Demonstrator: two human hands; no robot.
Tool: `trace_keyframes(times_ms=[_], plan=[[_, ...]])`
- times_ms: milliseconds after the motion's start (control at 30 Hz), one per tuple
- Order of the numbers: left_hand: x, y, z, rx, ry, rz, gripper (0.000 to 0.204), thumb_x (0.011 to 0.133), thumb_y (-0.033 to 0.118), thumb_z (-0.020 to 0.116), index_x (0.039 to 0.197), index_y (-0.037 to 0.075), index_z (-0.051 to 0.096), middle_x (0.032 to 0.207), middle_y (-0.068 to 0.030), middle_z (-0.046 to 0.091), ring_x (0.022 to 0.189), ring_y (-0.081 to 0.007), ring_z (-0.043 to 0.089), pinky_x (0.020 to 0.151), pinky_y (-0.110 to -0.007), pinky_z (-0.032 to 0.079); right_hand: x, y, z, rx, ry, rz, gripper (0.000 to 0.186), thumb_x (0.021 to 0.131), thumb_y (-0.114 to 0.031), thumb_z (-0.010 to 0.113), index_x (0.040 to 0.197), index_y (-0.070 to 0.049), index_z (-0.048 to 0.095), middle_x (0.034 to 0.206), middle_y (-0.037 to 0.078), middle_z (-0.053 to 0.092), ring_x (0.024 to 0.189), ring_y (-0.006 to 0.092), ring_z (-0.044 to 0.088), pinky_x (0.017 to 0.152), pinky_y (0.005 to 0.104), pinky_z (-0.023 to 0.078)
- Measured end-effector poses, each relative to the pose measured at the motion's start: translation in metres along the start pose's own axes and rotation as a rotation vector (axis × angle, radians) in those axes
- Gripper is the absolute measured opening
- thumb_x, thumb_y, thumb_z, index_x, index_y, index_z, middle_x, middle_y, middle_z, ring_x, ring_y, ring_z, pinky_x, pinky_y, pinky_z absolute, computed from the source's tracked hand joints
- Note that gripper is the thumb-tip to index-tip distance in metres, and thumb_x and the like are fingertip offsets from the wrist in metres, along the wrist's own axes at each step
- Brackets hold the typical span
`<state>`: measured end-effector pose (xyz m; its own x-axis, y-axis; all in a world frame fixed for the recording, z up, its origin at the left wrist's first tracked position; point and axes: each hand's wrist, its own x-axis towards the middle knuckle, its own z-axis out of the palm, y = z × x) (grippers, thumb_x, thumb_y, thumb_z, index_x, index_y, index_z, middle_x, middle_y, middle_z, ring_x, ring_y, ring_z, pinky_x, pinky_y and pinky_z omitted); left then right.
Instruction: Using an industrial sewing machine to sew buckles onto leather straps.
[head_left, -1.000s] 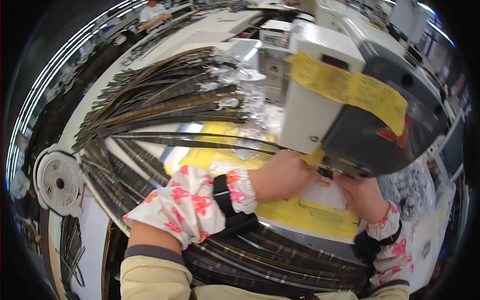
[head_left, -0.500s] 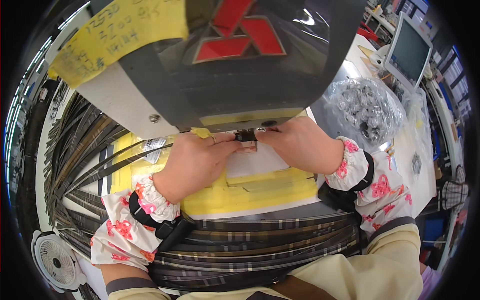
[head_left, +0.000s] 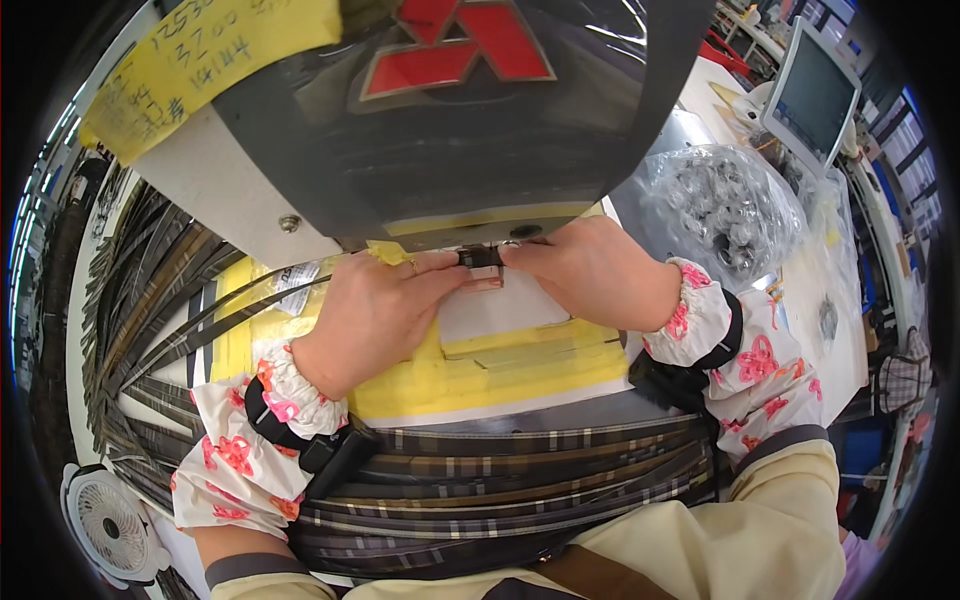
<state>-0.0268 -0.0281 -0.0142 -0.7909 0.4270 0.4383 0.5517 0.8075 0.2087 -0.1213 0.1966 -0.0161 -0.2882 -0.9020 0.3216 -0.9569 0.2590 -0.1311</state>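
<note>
My left hand [head_left: 370, 315] is closed on a narrow dark strap [head_left: 235, 325], which trails out from it to the left. Opposite, my right hand [head_left: 598, 272] pinches the strap's short dark end [head_left: 480, 257], thumb and fingers pressed together. A shiny bit shows by the right fingertips, too small to name. Both hands rest close together under the dark head of a machine [head_left: 420, 150], which looks like an industrial sewing machine. Beneath them lies a work plate covered with yellow tape [head_left: 400, 395]. The machine's working point is hidden behind its head.
Many plaid straps fan out at the left [head_left: 150, 300], and a bundle of straps [head_left: 520, 470] lies across my front. At right sit a clear plastic bag of shiny metal pieces [head_left: 725, 210] and a screen [head_left: 815, 95]. A white fan [head_left: 110, 525] stands lower left.
The whole view has shifted slightly, with the machine head higher and further left in the picture. Both hands keep their hold on the strap and stay at nearly the same place on the plate.
</note>
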Motion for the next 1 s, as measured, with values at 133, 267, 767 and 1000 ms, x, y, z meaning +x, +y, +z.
trace_keyframes(times_ms=[133, 267, 767, 1000], plan=[[0.004, 0.004, -0.004, -0.039, 0.02, 0.059, 0.018, 0.076, 0.002, 0.065, 0.093, 0.007, 0.07, 0.093, -0.0091, 0.069, 0.066, -0.0257, 0.065, 0.056, -0.032, 0.052, -0.002, 0.001, -0.007, 0.041, -0.052, 0.034, 0.018, 0.071, -0.001, 0.061, 0.088, -0.002, 0.064, 0.089, 0.013, 0.062, 0.077, 0.0299, 0.064, 0.064, 0.0373, 0.053], [0.002, 0.003, 0.0, 0.035, -0.022, -0.058, 0.024, 0.076, 0.002, 0.065, 0.099, 0.005, 0.067, 0.091, -0.0095, 0.068, 0.066, -0.0278, 0.063, 0.057, -0.035, 0.051, 0.002, 0.011, -0.009, 0.421, 0.042, 0.072, 0.014, 0.076, -0.003, 0.059, 0.088, 0.0, 0.065, 0.082, 0.015, 0.064, 0.073, 0.0319, 0.063, 0.066, 0.0379, 0.05], [-0.079, -0.059, -0.071, 0.65, -0.185, -0.178, 0.043, 0.079, 0.007, 0.06, 0.122, 0.006, 0.055, 0.116, -0.0091, 0.058, 0.098, -0.0253, 0.056, 0.09, -0.039, 0.042, -0.004, -0.025, -0.005, 0.334, -0.005, -0.197, 0.033, 0.074, 0.003, 0.064, 0.106, 0.001, 0.061, 0.1, 0.016, 0.059, 0.089, 0.032, 0.059, 0.074, 0.0389, 0.05], [-0.107, -0.097, -0.088, 0.875, -0.583, -0.612, 0.043, 0.084, 0.018, 0.06, 0.124, 0.006, 0.052, 0.109, -0.012, 0.059, 0.088, -0.026, 0.06, 0.074, -0.036, 0.049, -0.009, -0.048, -0.04, 0.525, -0.431, -0.219, 0.019, 0.077, -0.017, 0.067, 0.083, -0.003, 0.056, 0.082, 0.011, 0.057, 0.074, 0.0303, 0.057, 0.065, 0.0398, 0.048]])
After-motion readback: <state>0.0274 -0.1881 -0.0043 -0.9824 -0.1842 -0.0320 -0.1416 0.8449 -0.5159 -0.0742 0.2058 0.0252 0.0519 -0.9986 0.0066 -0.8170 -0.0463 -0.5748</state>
